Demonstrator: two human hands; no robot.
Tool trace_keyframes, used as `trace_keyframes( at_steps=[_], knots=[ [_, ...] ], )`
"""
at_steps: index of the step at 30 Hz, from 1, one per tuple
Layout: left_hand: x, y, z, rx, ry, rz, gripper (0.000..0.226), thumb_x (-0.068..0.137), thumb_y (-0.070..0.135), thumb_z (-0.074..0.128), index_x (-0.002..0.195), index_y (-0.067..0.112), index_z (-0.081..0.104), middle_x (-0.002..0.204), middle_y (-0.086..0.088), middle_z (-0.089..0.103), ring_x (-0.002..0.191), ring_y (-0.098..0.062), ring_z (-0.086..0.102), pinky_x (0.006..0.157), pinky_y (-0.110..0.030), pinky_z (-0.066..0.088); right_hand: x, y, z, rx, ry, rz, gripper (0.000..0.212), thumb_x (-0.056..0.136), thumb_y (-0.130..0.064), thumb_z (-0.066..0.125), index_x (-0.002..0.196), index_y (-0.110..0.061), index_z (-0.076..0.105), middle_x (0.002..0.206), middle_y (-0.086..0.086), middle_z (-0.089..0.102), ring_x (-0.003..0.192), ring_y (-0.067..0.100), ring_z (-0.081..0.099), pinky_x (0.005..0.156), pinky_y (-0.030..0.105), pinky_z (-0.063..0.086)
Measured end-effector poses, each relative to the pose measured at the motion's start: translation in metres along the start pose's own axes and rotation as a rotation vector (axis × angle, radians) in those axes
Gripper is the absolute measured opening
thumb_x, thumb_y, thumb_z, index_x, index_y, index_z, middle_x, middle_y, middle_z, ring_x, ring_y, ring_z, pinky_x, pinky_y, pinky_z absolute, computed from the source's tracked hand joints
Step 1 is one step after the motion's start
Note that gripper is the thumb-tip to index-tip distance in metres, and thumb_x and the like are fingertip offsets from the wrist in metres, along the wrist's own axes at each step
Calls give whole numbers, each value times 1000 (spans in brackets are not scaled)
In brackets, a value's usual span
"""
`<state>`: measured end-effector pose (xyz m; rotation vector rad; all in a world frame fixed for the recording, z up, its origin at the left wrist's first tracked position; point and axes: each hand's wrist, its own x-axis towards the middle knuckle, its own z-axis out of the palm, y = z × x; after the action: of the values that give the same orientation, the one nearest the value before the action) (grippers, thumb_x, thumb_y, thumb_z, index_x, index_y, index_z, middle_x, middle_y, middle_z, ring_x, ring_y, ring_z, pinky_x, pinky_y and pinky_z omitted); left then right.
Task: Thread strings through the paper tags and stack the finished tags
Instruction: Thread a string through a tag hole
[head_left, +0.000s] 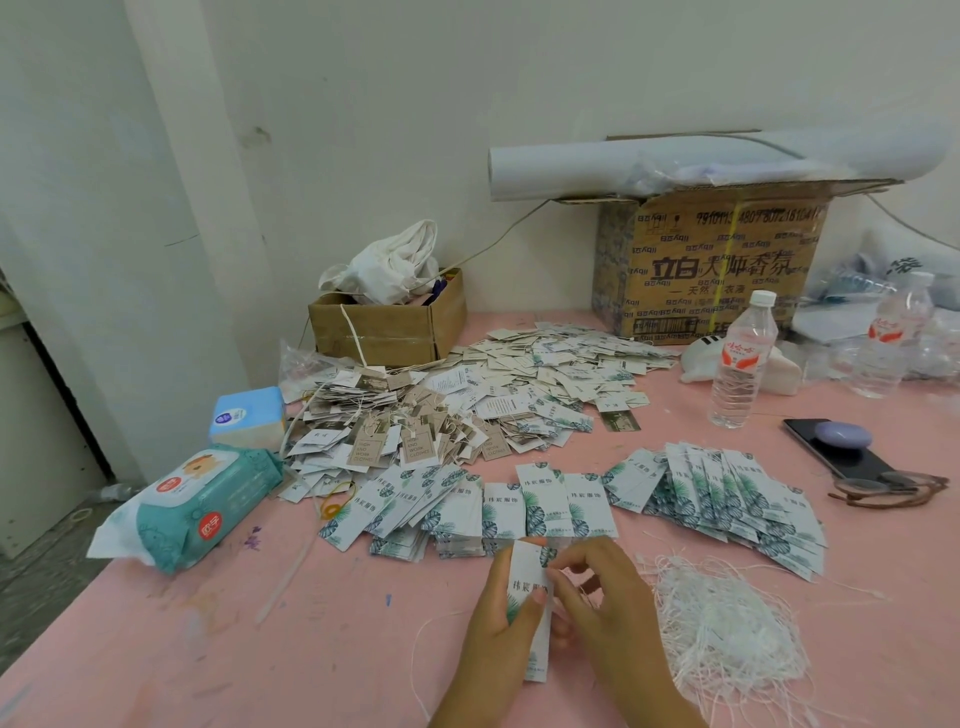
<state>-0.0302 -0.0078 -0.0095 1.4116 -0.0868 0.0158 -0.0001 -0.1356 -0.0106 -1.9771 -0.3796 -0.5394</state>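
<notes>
Soft, even indoor light, faint shadows, wide-angle bending and blur toward edges.

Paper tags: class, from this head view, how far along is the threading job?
Done: a heap of apparently strung tags lies at the back. In hand: the left hand holds one leaf-print tag while the right hand pinches its top edge. Left: fanned rows of unstrung tags and a pile of white strings.
</notes>
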Motion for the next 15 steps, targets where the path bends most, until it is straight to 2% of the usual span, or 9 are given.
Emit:
trace_keyframes(
  at_steps=[5, 11, 15],
  knots=[
    [0, -1, 0, 27, -36, -30, 37, 99, 4, 50, 120, 34, 58, 81, -8, 71, 70, -23, 68, 66, -35, 58, 1, -1, -1, -113, 73, -85, 29, 72, -1, 79, 78, -26, 65, 92, -16, 55, 94, 5, 49, 76, 16, 37],
    [1, -1, 1, 28, -44, -34, 36, 96, 3, 55, 124, 24, 60, 101, -14, 73, 81, -28, 70, 73, -40, 58, 1, 0, 0, -147, 88, -137, 28, 71, 1, 80, 78, -22, 65, 91, -17, 55, 93, 0, 48, 80, 9, 35],
    [4, -3, 0, 31, -7, -25, 29, 93, 3, 60, 116, 20, 64, 99, -11, 75, 87, -27, 72, 75, -42, 59, 1, -1, 1, -182, 50, -197, 30, 69, 4, 81, 77, -19, 65, 87, -11, 57, 90, 0, 48, 80, 8, 35]
  ],
)
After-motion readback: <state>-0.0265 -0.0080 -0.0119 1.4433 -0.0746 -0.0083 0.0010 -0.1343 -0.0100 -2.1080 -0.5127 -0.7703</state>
